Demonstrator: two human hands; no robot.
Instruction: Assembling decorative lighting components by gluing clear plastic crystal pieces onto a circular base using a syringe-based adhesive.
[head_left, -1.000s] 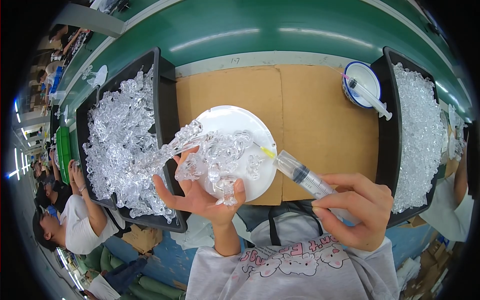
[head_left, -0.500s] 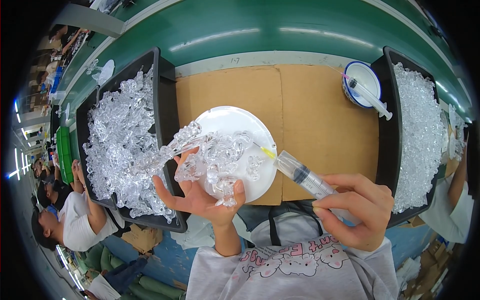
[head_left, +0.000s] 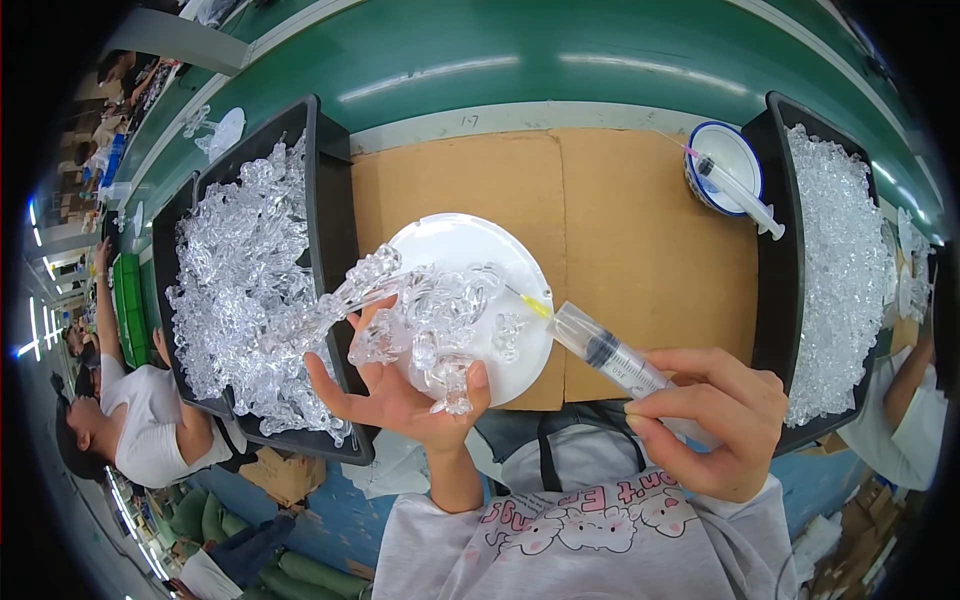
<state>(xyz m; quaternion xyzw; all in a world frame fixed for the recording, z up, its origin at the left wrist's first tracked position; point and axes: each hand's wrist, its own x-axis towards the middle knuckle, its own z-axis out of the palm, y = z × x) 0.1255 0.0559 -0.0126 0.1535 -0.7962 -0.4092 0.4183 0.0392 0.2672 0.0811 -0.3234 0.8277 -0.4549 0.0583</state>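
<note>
- Left hand (head_left: pixel 400 400) cups a clear plastic cluster (head_left: pixel 420 310) over the white plate (head_left: pixel 470 245), dead centre.
- Right hand (head_left: pixel 715 420) pinches a syringe (head_left: pixel 610 355), needle pointing to 10 o'clock at the cluster.
- Black trays of clear parts at 9 (head_left: pixel 325 200) and 3 o'clock (head_left: pixel 765 240); bowl (head_left: pixel 725 150) with a spare syringe (head_left: pixel 735 190) at 2.

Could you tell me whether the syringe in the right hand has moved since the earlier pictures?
No. The syringe keeps its needle tip at the white plate rim, as before.

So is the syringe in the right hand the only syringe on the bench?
No: besides the syringe held in the right hand, a second syringe lies across the blue-rimmed bowl at the far right.
</note>
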